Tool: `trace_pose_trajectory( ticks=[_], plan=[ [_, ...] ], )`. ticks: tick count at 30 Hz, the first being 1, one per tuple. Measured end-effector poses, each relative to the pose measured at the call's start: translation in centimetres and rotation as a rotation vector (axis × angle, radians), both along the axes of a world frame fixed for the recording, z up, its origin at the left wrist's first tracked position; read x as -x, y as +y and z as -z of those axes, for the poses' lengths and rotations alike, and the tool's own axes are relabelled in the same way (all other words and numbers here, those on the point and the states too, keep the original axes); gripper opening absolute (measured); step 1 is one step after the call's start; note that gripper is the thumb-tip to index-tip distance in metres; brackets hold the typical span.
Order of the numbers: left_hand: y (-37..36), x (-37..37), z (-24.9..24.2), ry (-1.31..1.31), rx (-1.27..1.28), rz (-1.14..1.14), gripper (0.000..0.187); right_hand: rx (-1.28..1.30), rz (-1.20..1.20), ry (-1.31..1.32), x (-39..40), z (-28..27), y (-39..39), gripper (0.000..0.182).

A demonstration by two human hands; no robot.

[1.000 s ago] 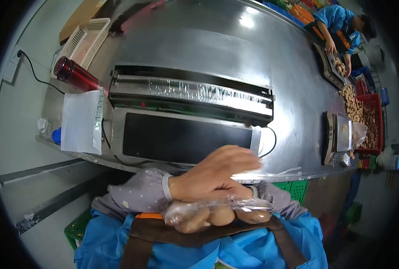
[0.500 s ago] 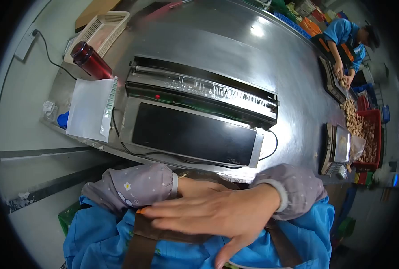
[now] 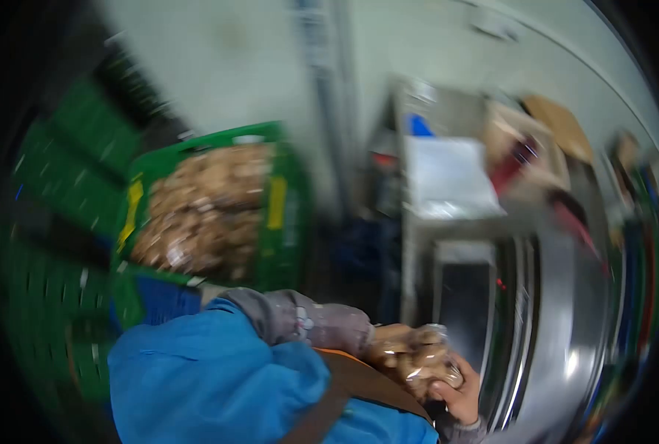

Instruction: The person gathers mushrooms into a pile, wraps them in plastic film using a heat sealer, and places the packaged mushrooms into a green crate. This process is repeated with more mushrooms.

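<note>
A clear bag of brown pieces (image 3: 418,362) is held close against my front, beside the long dark panel (image 3: 462,303) on the metal table. My right hand (image 3: 460,392) is wrapped round the bag's near right side, thumb on top. Only a part of my left hand (image 3: 392,333) shows at the bag's far left side; the bag covers its fingers. Left of my sleeve, a green crate (image 3: 288,214) holds a heap of similar shiny brown bags (image 3: 203,207). The view is smeared by motion.
Green crates (image 3: 55,192) are stacked at the far left. On the metal table (image 3: 559,318) are a white sheet (image 3: 451,177), a pale basket (image 3: 551,152), a red bottle (image 3: 513,166) and a sealing device (image 3: 518,325). A brown board (image 3: 562,126) leans behind.
The view has swung left, bringing the green crates into sight. My hands, earlier crossed and without a visible bag, now have the bag of brown pieces between them. The co-worker is out of view.
</note>
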State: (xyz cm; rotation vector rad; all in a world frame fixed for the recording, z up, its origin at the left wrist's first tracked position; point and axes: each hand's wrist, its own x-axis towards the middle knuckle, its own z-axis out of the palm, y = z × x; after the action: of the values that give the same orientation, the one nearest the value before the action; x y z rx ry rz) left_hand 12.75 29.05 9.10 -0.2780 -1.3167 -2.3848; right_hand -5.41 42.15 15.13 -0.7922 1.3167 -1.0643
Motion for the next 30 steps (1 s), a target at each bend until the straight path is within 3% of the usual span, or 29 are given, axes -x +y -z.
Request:
trace_pose_trajectory(
  ticks=[2,3,4,6,7,9,10,11,12,13,14,15,16,17,19,20,22,26,27,30],
  plan=[
    [-0.2,-1.6,6.6,0.222,-1.048,0.467,0.058,0.017,0.026,-0.131,-1.5,1.7,-2.1,0.058],
    [-0.3,-3.7,-2.4,-0.314,-1.031,-0.130,0.068,0.049,0.054,-0.183,-2.9,1.8,-3.7,0.055],
    [-0.8,-6.0,-4.8,-0.415,-0.991,-0.225,0.069,0.072,0.100,-0.232,-4.5,1.7,-5.0,0.052],
    [-0.1,-7.2,-3.7,-0.483,-0.571,-0.718,0.071,0.195,0.024,-0.093,-8.6,0.1,-8.0,0.047],
    [-0.5,-8.7,-5.0,-0.678,-0.217,-1.054,0.077,0.350,-0.059,0.124,-10.9,-0.2,-9.0,0.052],
    [-1.5,-13.3,-7.4,-0.554,0.115,-1.418,0.055,0.600,-0.391,0.160,-15.0,-1.8,-10.3,0.075],
    [-2.5,-17.6,-8.9,-0.420,-0.221,-1.189,0.041,0.583,-0.549,-0.042,-17.1,-2.6,-10.5,0.085],
    [-3.9,-20.7,-6.7,0.022,-0.826,-0.966,0.040,0.611,-0.796,-0.186,-19.4,-4.5,-11.9,0.091],
    [-3.7,-24.9,-9.8,0.073,-0.648,-0.596,0.040,0.632,-0.922,-0.225,-21.6,-6.1,-12.6,0.088],
    [-5.2,-28.8,-7.7,0.186,-0.654,-0.330,0.041,0.733,-0.953,-0.085,-23.1,-6.9,-13.2,0.078],
    [-3.7,-31.6,-9.3,0.374,-0.778,-0.252,0.036,0.833,-0.976,0.054,-24.7,-7.2,-13.6,0.068],
    [-3.4,-34.5,-9.0,0.407,-0.678,-0.284,0.042,0.840,-0.982,0.045,-26.4,-6.9,-13.9,0.068],
    [-3.2,-37.5,-8.7,0.439,-0.573,-0.315,0.047,0.846,-0.977,0.122,-28.2,-6.3,-14.2,0.055],
    [-2.5,-40.1,-8.7,0.437,-0.566,-0.323,0.047,0.850,-0.970,0.201,-30.2,-5.7,-14.5,0.043],
    [-1.2,-44.9,-8.2,0.319,-0.456,-0.504,0.065,0.864,-0.977,0.249,-34.2,-5.0,-15.0,0.037],
    [-1.2,-47.2,-7.8,0.321,-0.460,-0.491,0.065,0.864,-0.977,0.304,-36.0,-4.8,-15.3,0.031],
    [-1.7,-51.6,-7.0,0.279,-0.459,-0.491,0.083,0.867,-1.001,0.343,-39.7,-4.7,-16.0,0.032],
    [-3.9,-58.9,-3.9,0.370,-0.509,-0.289,0.090,0.890,-1.121,0.485,-46.6,-5.8,-17.8,0.034],
    [-3.8,-60.0,-5.2,0.331,-0.543,-0.295,0.092,0.918,-1.125,0.533,-48.4,-6.0,-18.2,0.035],
    [-4.3,-63.1,-3.1,0.305,-0.455,-0.426,0.083,0.909,-1.134,0.583,-53.6,-4.8,-19.4,0.038]
  ],
)
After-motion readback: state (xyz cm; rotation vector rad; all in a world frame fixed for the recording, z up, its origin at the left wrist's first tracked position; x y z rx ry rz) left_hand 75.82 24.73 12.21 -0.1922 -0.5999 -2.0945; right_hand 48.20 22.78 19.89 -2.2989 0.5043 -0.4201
